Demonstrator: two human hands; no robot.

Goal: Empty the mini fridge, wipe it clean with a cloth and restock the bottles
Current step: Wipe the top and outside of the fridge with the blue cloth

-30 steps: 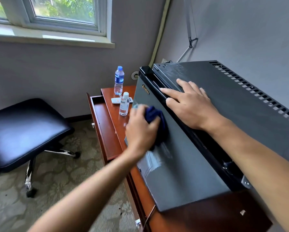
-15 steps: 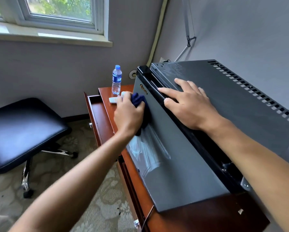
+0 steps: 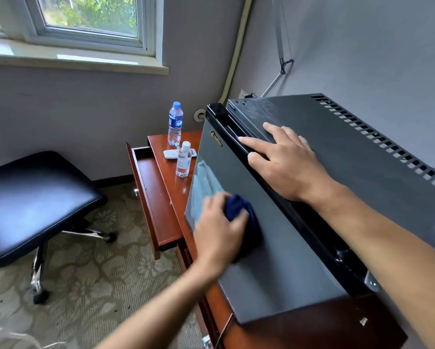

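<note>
The left hand (image 3: 219, 230) grips a bunched blue cloth (image 3: 239, 212) against the smooth grey door of the boxy fridge (image 3: 274, 248). The right hand (image 3: 287, 159) lies flat, fingers spread, on the fridge's top edge. Two clear plastic bottles (image 3: 175, 124) stand on the glossy wooden desk (image 3: 171, 172) beside the fridge.

Mini fridge (image 3: 299, 248): on counter (image 3: 312, 331), against wall. Two bottles (image 3: 175, 124) (image 3: 183, 159): on counter, left of fridge, one behind the other. Open drawer (image 3: 152, 197): left of counter. Chair (image 3: 35, 197): on floor, further left, below window (image 3: 85, 21).
</note>
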